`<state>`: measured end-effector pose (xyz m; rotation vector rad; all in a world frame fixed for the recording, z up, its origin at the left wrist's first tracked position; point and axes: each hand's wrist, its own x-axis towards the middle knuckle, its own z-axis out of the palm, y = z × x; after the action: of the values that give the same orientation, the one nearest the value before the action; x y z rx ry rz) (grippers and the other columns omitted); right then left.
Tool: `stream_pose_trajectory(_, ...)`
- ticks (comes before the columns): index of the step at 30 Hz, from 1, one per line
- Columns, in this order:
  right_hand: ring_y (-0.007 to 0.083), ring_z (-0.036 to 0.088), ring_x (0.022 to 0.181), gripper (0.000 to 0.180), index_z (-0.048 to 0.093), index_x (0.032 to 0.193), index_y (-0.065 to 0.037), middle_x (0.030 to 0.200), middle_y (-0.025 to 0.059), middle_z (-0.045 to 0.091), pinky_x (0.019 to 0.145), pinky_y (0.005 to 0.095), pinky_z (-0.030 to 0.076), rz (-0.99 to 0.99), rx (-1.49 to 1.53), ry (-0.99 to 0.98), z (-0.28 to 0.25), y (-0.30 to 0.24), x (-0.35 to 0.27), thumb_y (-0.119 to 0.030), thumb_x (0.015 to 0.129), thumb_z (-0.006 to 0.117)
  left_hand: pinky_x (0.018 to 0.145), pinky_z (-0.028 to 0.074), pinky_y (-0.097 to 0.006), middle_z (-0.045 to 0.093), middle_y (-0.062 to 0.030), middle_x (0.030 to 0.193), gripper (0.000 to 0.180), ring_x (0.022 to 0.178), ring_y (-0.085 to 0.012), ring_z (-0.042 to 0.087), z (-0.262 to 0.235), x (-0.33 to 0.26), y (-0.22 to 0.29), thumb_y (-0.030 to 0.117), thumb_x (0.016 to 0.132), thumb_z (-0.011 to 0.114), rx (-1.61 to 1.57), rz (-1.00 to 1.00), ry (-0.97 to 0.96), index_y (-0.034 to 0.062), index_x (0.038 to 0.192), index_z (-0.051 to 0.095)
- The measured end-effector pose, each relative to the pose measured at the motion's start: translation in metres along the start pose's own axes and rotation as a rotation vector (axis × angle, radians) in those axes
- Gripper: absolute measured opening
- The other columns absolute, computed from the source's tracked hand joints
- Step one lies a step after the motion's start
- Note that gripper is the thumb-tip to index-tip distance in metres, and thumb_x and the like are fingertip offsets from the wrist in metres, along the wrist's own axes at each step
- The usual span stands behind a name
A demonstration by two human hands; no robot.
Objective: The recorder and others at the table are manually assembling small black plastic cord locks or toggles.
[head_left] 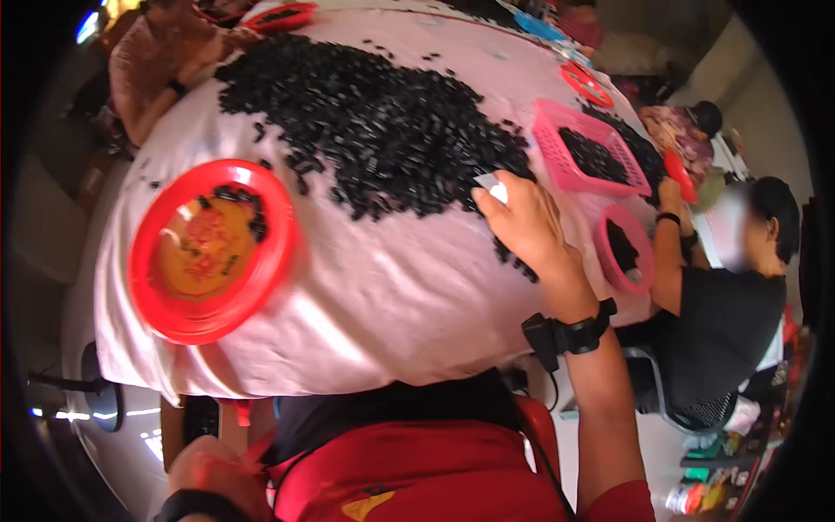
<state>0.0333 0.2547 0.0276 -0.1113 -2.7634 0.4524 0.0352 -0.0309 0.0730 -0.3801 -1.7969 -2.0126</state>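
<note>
My right hand (pixel 526 222) is closed around a small flat white piece with a pale grey pointed tip (pixel 492 186), whose kind I cannot make out. It hovers at the right front edge of a wide heap of small shiny black pieces (pixel 383 122) on the table. A black strap with a small box and cable circles the right wrist. At the lower left, my left hand (pixel 222 474) is low beside my body, below the table edge; its fingers are blurred and partly out of sight. Left of the heap sits a red basin (pixel 283 235) with some black pieces inside.
A pink cloth (pixel 391 296) covers the table. To the right stand a pink basket (pixel 544 139) and a pink bowl (pixel 602 235), both holding black pieces. One person (pixel 731 304) sits close on the right; another (pixel 143 70) works at the far left. Farther right is a red tray (pixel 678 174).
</note>
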Motion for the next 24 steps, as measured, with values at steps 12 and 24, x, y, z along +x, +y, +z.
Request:
stream_pose_trajectory(12,0.0412,0.067,0.084,0.033,0.064,0.107,0.000,0.086,0.0232,0.069,0.075,0.0495,0.053,-0.049,0.026,-0.023,0.049,-0.011,0.030,-0.028,0.089,0.063,0.106,0.035,-0.053,0.042,-0.0213,0.143,0.062,0.134,-0.0401,0.039,0.058,0.032,-0.098,0.043,0.092,0.059,0.892,0.006,-0.360,0.0099,0.142,0.044)
stream_pose_trajectory(24,0.0417,0.066,0.072,0.017,0.060,0.086,-0.001,0.075,0.0236,0.066,0.066,0.0505,0.053,-0.153,0.140,-0.094,0.042,-0.030,-0.019,-0.018,0.085,0.061,0.107,0.033,-0.053,0.041,-0.0150,0.145,0.062,0.136,-0.0382,0.035,0.048,-0.037,-0.109,0.044,0.091,0.058,0.948,0.182,-0.744,0.0149,0.144,0.042)
